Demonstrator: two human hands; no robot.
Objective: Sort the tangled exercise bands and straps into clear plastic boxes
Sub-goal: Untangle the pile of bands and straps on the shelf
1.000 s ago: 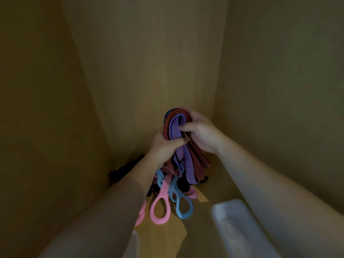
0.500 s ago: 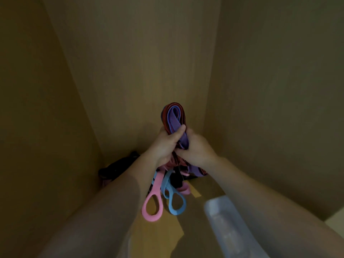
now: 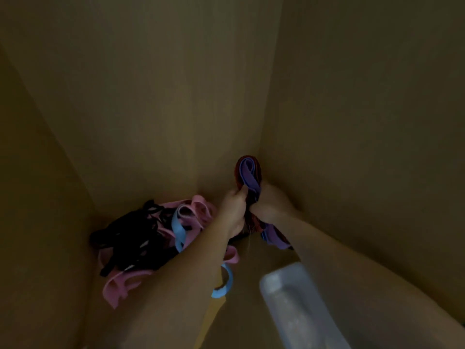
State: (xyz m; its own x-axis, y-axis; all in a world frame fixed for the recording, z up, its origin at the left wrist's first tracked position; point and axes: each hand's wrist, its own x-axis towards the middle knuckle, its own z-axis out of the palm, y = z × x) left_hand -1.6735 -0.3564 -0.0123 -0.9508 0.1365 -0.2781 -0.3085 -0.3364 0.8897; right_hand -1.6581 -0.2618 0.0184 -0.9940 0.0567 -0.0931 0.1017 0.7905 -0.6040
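Strap bundle (image 3: 247, 172) beside wall corner (image 3: 267, 109)

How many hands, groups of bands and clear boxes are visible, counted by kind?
Hands: 2, left hand and right hand
Groups of bands: 2, the held bundle and the tangled pile
Clear boxes: 1, the clear box
Total: 5
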